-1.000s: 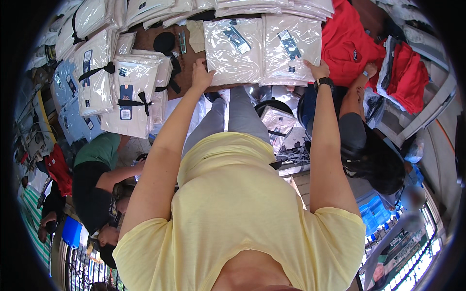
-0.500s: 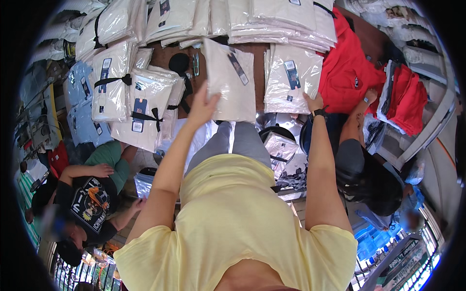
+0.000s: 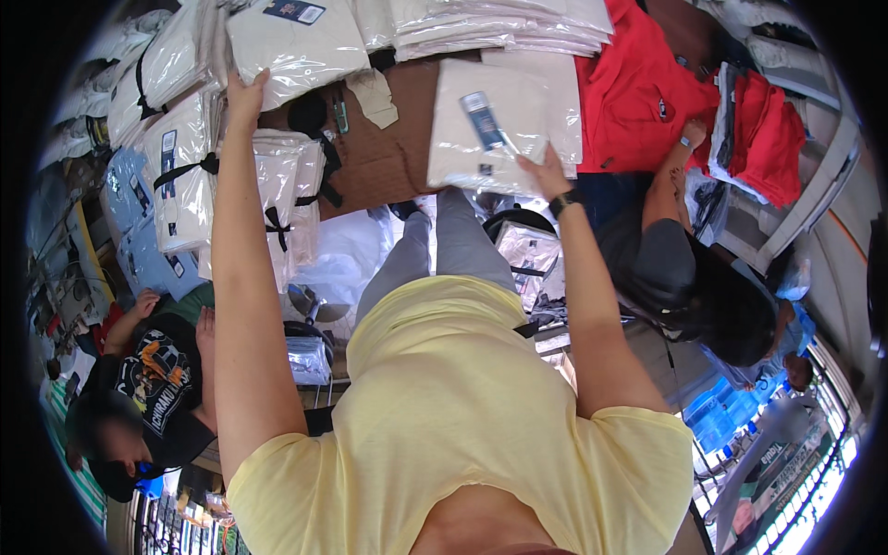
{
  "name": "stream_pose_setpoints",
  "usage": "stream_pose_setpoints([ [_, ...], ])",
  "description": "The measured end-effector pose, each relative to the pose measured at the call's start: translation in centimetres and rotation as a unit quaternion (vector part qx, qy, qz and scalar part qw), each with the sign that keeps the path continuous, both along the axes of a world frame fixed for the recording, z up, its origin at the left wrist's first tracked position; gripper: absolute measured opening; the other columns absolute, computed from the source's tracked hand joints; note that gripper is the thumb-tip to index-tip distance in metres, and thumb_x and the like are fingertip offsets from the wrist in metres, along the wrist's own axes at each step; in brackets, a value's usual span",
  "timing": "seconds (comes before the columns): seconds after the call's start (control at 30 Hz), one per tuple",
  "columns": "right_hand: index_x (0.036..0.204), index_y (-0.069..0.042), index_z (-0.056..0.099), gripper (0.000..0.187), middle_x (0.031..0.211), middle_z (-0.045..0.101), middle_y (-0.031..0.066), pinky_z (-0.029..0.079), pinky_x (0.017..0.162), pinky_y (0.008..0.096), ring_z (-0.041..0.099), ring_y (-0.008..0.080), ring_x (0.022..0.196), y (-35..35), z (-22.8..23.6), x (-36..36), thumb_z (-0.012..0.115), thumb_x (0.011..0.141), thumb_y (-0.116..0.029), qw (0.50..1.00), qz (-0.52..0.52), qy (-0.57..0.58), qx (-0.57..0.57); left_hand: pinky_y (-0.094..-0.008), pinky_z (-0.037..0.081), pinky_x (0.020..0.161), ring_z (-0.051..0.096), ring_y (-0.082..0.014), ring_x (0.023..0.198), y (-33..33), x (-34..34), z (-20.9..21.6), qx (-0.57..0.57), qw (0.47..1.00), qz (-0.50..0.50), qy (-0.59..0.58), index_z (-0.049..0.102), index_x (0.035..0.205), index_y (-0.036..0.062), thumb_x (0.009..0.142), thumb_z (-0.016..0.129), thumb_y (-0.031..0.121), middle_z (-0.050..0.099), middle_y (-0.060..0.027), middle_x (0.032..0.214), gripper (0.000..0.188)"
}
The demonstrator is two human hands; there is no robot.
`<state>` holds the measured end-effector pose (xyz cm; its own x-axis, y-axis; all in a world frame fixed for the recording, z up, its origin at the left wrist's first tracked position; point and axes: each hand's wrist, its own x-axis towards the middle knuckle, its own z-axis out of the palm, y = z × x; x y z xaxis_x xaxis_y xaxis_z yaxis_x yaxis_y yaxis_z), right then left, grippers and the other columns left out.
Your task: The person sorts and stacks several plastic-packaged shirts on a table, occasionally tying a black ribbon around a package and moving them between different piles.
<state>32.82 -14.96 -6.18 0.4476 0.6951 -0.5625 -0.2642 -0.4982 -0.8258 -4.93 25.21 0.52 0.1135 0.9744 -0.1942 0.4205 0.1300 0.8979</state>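
Far left on the table, my left hand [image 3: 245, 100] pinches the near corner of a folded cream garment in clear plastic [image 3: 301, 51] with a dark blue tag. Nearer the middle, my right hand [image 3: 546, 174] is closed on the lower right edge of another bagged cream garment [image 3: 504, 111], also tagged. That one lies tilted over a further cream packet [image 3: 566, 106]. Between my hands, the brown tabletop [image 3: 393, 153] shows, with a torn beige piece [image 3: 373, 97], a small green tool [image 3: 340, 115] and a roll of black ties [image 3: 307, 113].
Stacks of bagged cream garments [image 3: 504, 23] line the far side. Tied bundles [image 3: 185, 176] and light blue packets [image 3: 139, 199] stand at left. Red garments [image 3: 634, 102] lie at right, beside a co-worker's arm [image 3: 666, 176]. Another person [image 3: 157, 379] sits at lower left.
My left hand has moved up and left from the middle to the far left stack. My right hand has drawn its packet leftward. The torn beige piece has come into sight.
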Motion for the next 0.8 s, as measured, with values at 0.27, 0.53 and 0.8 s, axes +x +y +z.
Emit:
stream_pose_setpoints([
  [0.27, 0.133, 0.001, 0.040, 0.065, 0.116, 0.060, 0.0099, 0.045, 0.089, 0.0263, 0.057, 0.0153, 0.103, 1.6, -0.9, -1.5, 0.074, 0.078, -0.010, 0.999, 0.024, 0.036, -0.014, -0.0414, 0.039, 0.091, 0.051, -0.0328, 0.096, -6.2, 3.3, 0.4, 0.382, 0.862, 0.062, 0.327, 0.046, 0.120, -0.0042, 0.081, 0.066, 0.019, 0.053, -0.0190, 0.104, 0.049],
  [0.53, 0.140, 0.005, 0.028, 0.079, 0.121, 0.057, 0.0122, 0.046, 0.090, 0.0269, 0.056, 0.0164, 0.106, 2.1, 0.6, -1.7, 0.075, 0.078, -0.009, 0.996, 0.008, 0.084, 0.005, -0.0326, 0.046, 0.088, 0.058, -0.0209, 0.102, -22.5, 9.8, -6.4, -0.192, 0.963, -0.177, -0.068, 0.048, 0.127, 0.0023, 0.091, 0.060, 0.031, 0.052, -0.0129, 0.124, 0.048],
  [0.8, 0.138, 0.005, 0.033, 0.073, 0.123, 0.055, 0.0129, 0.043, 0.093, 0.0280, 0.054, 0.0170, 0.108, 0.9, 0.6, -1.1, 0.074, 0.078, -0.007, 0.998, 0.057, 0.017, 0.022, -0.0296, 0.046, 0.090, 0.059, -0.0166, 0.101, -24.1, 13.0, -10.5, -0.364, 0.910, -0.092, -0.176, 0.048, 0.119, -0.0002, 0.088, 0.059, 0.004, 0.063, -0.0098, 0.111, 0.033],
])
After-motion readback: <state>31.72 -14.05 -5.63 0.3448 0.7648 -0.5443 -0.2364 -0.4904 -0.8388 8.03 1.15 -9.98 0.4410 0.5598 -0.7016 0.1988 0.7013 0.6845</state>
